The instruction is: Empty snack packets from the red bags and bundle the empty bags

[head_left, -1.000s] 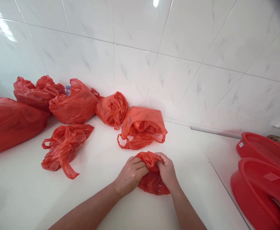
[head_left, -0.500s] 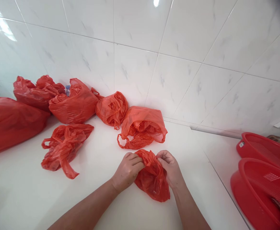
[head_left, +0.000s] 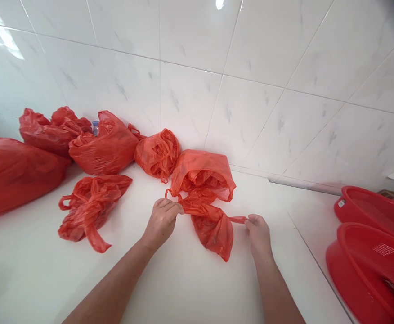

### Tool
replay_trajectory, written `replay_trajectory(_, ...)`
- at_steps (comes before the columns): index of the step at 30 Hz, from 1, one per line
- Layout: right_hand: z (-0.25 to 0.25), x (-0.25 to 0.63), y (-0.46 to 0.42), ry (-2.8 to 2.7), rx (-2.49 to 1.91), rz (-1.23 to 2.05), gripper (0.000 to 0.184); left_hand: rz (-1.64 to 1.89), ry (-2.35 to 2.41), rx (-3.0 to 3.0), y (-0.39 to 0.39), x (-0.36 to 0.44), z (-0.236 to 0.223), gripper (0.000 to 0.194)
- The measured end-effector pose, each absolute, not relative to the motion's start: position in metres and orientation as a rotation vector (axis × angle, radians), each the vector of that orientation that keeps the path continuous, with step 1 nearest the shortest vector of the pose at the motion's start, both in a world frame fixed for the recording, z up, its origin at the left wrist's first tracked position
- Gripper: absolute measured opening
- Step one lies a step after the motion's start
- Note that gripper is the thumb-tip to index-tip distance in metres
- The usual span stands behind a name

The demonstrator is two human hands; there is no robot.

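Observation:
A small red plastic bag (head_left: 213, 231) hangs or rests between my hands over the white table, its two handles stretched out sideways. My left hand (head_left: 161, 220) is closed on the left handle. On the other side my right hand (head_left: 258, 231) pinches the end of the right handle. The bag's neck looks gathered and twisted between them; what it contains is hidden. Just behind it lies an open-mouthed red plastic bag (head_left: 205, 164) with crumpled red plastic inside. A tied red bag (head_left: 94, 202) lies to the left of my left hand.
Several more filled red bags line the tiled wall (head_left: 190, 99), among them a round one (head_left: 158, 153) and a large one (head_left: 18, 173) at far left. A blue-capped bottle (head_left: 96, 127) shows between two bags. Red plastic baskets (head_left: 348, 265) stand at the right on the white table (head_left: 183, 292).
My hands have moved apart, left hand leftward and right hand rightward, pulling the bag's handles out taut. The bag's body has risen slightly and narrowed.

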State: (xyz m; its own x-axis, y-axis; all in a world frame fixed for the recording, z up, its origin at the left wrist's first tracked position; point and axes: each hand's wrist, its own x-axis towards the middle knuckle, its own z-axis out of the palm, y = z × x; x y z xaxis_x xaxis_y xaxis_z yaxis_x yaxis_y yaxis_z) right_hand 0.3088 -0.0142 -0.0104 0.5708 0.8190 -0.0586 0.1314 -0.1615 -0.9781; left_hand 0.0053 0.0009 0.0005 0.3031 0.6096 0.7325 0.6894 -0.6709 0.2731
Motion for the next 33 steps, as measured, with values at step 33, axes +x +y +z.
replay_trajectory(33,-0.015,0.248,-0.027,-1.492,-1.458,1.312,0.021,-1.181,-1.625,-2.369,-0.02,-0.071,0.056,0.036)
